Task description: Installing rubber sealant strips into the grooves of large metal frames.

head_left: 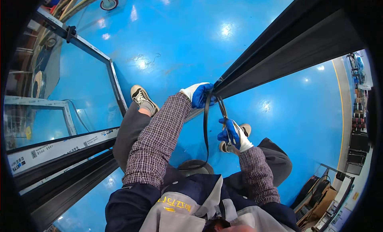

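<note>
My left hand [202, 95], in a white glove with blue-coated fingers, is closed around a black rubber strip [206, 120] at the near lower corner of a long black frame profile [279, 52]. From there the strip hangs in a curve toward my lap. My right hand [232, 133], gloved the same way, grips scissors [223, 109] by the handles. Their blades point up toward the left hand, close to the strip and the corner. Whether the blades touch the strip, I cannot tell.
Glazed frames with white protective film [91, 48] stand at the left, above dark profiles [72, 184]. A wheeled cart's caster [109, 2] is at the far left. Cardboard and a metal rack [323, 196] stand at the lower right. My shoes [141, 97] rest on the blue floor [179, 40].
</note>
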`<state>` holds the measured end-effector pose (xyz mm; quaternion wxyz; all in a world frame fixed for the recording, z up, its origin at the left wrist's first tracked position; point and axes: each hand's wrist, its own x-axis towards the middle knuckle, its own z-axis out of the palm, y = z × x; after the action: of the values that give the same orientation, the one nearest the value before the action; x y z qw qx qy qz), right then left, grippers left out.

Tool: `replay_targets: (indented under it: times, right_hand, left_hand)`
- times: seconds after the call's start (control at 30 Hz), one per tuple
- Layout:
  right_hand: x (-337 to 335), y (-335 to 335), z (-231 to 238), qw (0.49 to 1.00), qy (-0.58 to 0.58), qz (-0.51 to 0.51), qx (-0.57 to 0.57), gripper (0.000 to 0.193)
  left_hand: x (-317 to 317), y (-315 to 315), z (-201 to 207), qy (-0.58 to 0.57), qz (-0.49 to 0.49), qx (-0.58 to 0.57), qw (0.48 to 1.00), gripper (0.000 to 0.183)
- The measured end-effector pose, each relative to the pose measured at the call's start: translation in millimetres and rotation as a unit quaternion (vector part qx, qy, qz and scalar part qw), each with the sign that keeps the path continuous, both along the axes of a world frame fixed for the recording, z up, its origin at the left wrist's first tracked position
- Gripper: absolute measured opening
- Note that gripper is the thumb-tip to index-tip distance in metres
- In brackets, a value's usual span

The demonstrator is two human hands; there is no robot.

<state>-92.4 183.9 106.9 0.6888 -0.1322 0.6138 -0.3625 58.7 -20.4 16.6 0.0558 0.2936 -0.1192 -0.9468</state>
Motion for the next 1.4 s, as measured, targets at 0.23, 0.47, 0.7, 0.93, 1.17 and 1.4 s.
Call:
replay_targets:
  times: [0.23, 0.47, 0.7, 0.93, 1.17, 1.4]
  right_hand:
    - [2.6, -8.3, -35.1, 0.997, -0.046, -0.036, -0.055, 0.068]
    - [3.1, -18.0, -65.1, 0.973, -0.173, -0.082, -0.131, 0.076]
    - [19.7, -31.1, -85.9, 0.931, -0.283, -0.151, -0.175, 0.079]
    - [33.1, -40.8, -92.9, 0.881, -0.38, -0.212, -0.184, 0.079]
    - [40.4, -45.1, -91.8, 0.871, -0.389, -0.243, -0.176, 0.079]
    - [42.1, -46.4, -89.6, 0.865, -0.392, -0.25, -0.188, 0.079]
  left_hand:
    - [1.8, -17.1, 32.7, -0.122, -0.287, -0.532, 0.787, 0.021]
    - [-38.9, -29.8, 50.1, -0.283, -0.35, -0.736, 0.505, 0.024]
    - [-45.6, -36.2, 32.3, -0.31, -0.305, -0.73, 0.526, 0.02]
    - [-45.4, -34.0, 55.5, -0.374, -0.28, -0.581, 0.666, 0.025]
    - [-43.5, -37.6, 53.5, -0.362, -0.278, -0.582, 0.674, 0.026]
    - [-47.1, -32.6, 56.0, -0.365, -0.246, -0.544, 0.714, 0.026]
